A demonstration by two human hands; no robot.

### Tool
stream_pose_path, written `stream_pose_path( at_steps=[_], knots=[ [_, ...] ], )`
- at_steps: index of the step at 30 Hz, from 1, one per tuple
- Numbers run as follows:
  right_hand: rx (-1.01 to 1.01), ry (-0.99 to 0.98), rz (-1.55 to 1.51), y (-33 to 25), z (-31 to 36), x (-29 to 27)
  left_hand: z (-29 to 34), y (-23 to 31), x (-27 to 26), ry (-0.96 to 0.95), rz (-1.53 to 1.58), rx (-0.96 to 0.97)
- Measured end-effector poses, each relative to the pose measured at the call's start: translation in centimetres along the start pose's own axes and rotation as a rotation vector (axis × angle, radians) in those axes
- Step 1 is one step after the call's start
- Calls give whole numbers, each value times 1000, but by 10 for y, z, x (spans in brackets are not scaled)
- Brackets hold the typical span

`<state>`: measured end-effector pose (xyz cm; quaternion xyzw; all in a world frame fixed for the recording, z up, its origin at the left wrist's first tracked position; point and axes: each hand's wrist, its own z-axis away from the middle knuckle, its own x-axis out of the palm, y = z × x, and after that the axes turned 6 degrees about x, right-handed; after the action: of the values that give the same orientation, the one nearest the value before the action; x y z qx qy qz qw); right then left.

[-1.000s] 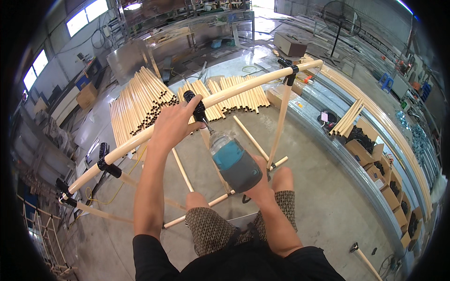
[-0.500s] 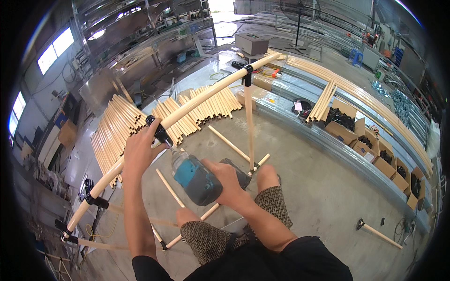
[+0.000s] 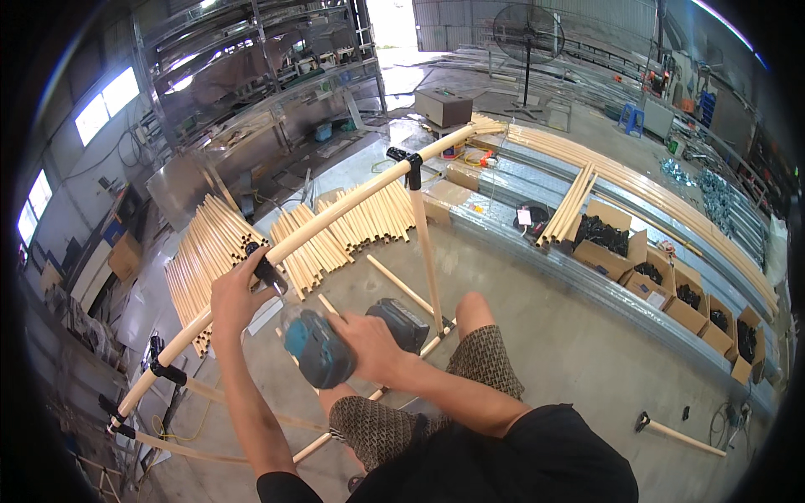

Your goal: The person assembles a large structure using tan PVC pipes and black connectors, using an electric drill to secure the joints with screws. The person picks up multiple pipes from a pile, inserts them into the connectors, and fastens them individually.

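A long cream pipe [image 3: 348, 206] runs slantwise in front of me as the top bar of a frame with cream legs and black pipe joints [image 3: 412, 168]. My left hand [image 3: 235, 302] is closed around a black pipe joint [image 3: 267, 273] on this pipe, partly covering it. In my right hand [image 3: 371, 345] is a teal and dark grey cordless drill [image 3: 317, 350], its nose toward that joint and its battery on the far side of my fingers. The drill's tip is hard to make out, so whether it touches a screw cannot be seen.
Loose cream pipes [image 3: 210, 260] lie in piles beyond the frame. At right, cardboard boxes [image 3: 667, 303] of black joints stand along silver metal profiles [image 3: 537, 281]. A short pipe with a joint [image 3: 683, 438] lies on the floor. A pedestal fan [image 3: 528, 38] stands far back.
The drill and my right hand have moved left and slightly down relative to the frame. My left hand stays at the joint. The whole view has shifted a little.
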<state>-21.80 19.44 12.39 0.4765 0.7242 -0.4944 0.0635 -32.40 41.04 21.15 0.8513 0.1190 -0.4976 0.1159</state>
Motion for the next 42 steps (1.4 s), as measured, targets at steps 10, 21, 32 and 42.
stream_pose_path(
  at_steps=[10, 21, 32, 42],
  knots=[
    [218, -38, -471, 113, 52, -59, -15, 21, -4, 124, -38, -127],
    [234, 462, -215, 223, 47, -138, -213, 167, 122, -55, 41, 196],
    [214, 460, -138, 250, 7, -141, -239, 178, 154, 62, -34, 129],
    [132, 433, -66, 274, -6, -131, -237, 161, 151, -53, 20, 259]
  ],
)
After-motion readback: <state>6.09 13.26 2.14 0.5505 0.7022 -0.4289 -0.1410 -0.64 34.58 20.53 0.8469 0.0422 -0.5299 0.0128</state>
